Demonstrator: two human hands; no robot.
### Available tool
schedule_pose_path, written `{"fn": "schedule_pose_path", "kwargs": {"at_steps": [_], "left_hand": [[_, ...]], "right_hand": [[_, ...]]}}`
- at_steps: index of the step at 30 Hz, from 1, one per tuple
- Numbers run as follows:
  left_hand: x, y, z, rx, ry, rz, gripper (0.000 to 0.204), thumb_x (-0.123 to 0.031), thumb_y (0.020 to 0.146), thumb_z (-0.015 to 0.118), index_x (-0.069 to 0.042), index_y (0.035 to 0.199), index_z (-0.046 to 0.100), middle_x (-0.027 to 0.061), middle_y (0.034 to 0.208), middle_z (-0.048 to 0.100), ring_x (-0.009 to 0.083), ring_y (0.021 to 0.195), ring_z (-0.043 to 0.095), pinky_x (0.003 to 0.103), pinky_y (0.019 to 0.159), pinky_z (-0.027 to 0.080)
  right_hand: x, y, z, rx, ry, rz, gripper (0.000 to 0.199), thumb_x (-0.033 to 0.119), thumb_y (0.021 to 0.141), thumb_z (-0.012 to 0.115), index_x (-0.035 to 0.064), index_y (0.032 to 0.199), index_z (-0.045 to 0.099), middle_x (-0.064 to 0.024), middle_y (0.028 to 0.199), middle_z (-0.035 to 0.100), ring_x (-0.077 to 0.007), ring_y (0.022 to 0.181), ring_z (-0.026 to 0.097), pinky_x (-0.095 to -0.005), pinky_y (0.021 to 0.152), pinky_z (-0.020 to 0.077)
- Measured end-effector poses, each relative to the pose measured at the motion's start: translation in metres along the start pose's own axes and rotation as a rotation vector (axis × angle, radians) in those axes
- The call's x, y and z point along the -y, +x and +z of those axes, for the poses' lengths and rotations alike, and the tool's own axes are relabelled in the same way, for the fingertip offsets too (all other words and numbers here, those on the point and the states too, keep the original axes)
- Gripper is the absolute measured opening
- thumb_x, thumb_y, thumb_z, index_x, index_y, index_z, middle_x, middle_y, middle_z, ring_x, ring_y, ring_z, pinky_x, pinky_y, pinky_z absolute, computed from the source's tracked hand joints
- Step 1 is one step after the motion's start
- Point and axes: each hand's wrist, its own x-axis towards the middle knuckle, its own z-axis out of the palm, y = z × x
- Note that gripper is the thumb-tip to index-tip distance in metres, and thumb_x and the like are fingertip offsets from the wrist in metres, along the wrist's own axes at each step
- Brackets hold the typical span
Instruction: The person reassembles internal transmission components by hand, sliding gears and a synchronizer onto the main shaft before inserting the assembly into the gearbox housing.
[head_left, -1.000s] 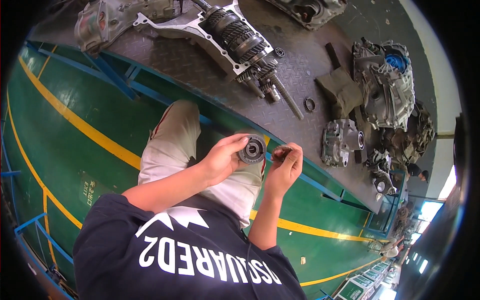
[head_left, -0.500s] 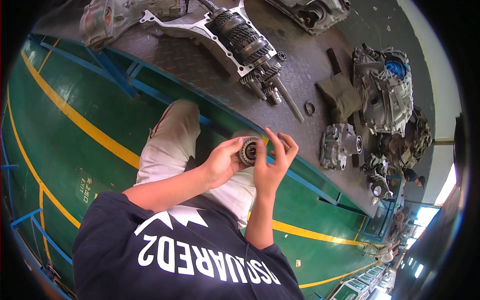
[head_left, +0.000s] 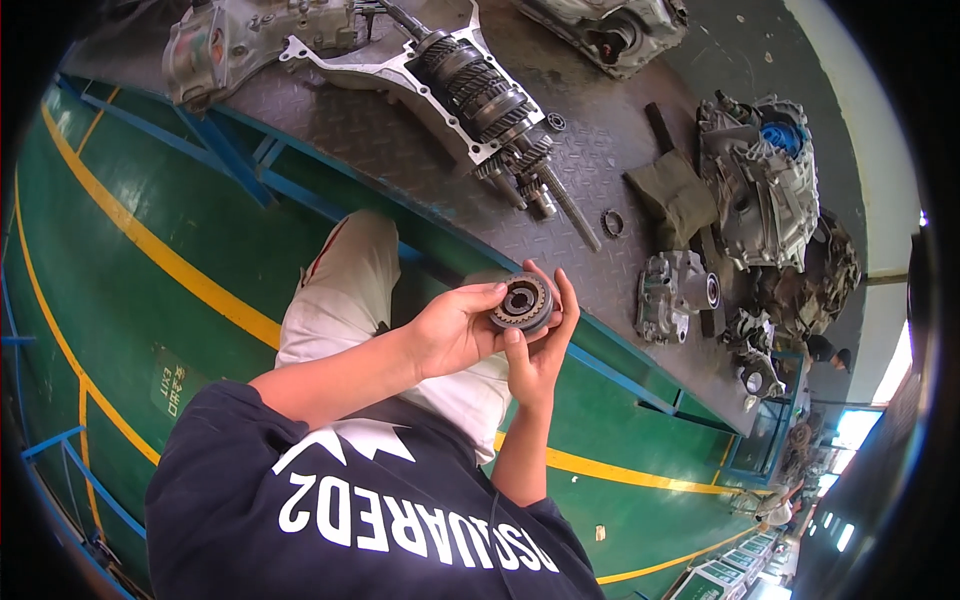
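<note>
A round dark metal gear hub (head_left: 508, 315), with a tan toothed ring (head_left: 540, 316) seated in its face and a hole through its middle, is held up over the person's lap, just short of the bench (head_left: 330, 125). The left hand (head_left: 452, 328) pinches its left side, thumb laid on the upper edge of the rim and fingers curled underneath. The right hand (head_left: 540, 362) clasps the opposite side, its thumb against the lower rim and its fingers bent up around the back, so that both hands grip the one piece. Below lie the light trousers (head_left: 335, 290) and a black shirt (head_left: 240, 470) with white print. On the bench, a small dark ring (head_left: 612, 223) lies near the end of a splined shaft (head_left: 572, 208), which sticks out from a row of gears (head_left: 485, 98) in an open silver housing (head_left: 400, 90). A small bearing (head_left: 556, 121) lies beside those gears. Farther right are an olive cloth (head_left: 668, 200), a small metal casing (head_left: 668, 298) and a larger casing (head_left: 755, 205) with a blue part inside. A green floor (head_left: 190, 235) with yellow lines spreads below the bench.
</note>
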Motion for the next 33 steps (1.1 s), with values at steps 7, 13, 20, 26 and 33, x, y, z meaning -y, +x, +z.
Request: {"fn": "schedule_pose_path", "kwargs": {"at_steps": [7,13,20,26,33], "left_hand": [[0.010,-0.004,-0.004,-0.092,0.074,-0.032,0.034,-0.015,0.111,0.036,-0.002,0.141,0.047,0.0164,0.131,0.059,0.0309,0.121,0.062,0.049,0.114,0.048],[0.007,-0.018,0.013,-0.195,0.331,-0.018,0.034,-0.024,0.113,0.037,-0.006,0.138,0.050,0.0089,0.125,0.060,0.0203,0.113,0.060,0.037,0.099,0.050],[0.013,-0.005,0.006,-0.294,0.322,0.002,0.040,-0.037,0.113,0.034,-0.010,0.137,0.051,0.0045,0.130,0.058,0.0172,0.120,0.057,0.040,0.109,0.044],[0.030,-0.002,0.010,-0.385,0.105,0.005,0.032,-0.034,0.112,0.038,-0.011,0.126,0.055,0.0043,0.126,0.061,0.0180,0.118,0.058,0.038,0.110,0.044],[0.032,-0.004,-0.004,-0.394,0.137,-0.064,0.027,-0.027,0.109,0.048,-0.009,0.127,0.057,0.0058,0.126,0.062,0.0195,0.119,0.060,0.039,0.109,0.047]], "right_hand": [[0.025,0.014,-0.016,0.195,-0.501,-0.362,0.076,0.009,0.061,0.090,0.0004,0.132,0.063,-0.0262,0.129,0.064,-0.0365,0.118,0.065,-0.0421,0.099,0.0525],[0.033,0.013,-0.015,0.152,-0.565,-0.443,0.073,0.013,0.061,0.088,-0.0002,0.130,0.066,-0.0228,0.132,0.064,-0.0378,0.114,0.064,-0.0446,0.098,0.0510],[-0.010,-0.014,0.003,0.069,0.030,-0.016,0.079,0.022,0.094,0.059,-0.0017,0.159,0.021,-0.0253,0.155,0.042,-0.0329,0.138,0.049,-0.0420,0.116,0.0366],[-0.021,-0.021,0.005,-0.021,0.083,-0.065,0.077,0.014,0.092,0.069,0.0035,0.156,0.026,-0.0222,0.144,0.048,-0.0308,0.129,0.055,-0.0432,0.111,0.0413],[-0.021,-0.014,-0.018,0.056,-0.120,-0.125,0.068,0.017,0.083,0.079,0.0051,0.141,0.045,-0.0179,0.128,0.056,-0.0279,0.109,0.063,-0.0402,0.097,0.0498]]}}
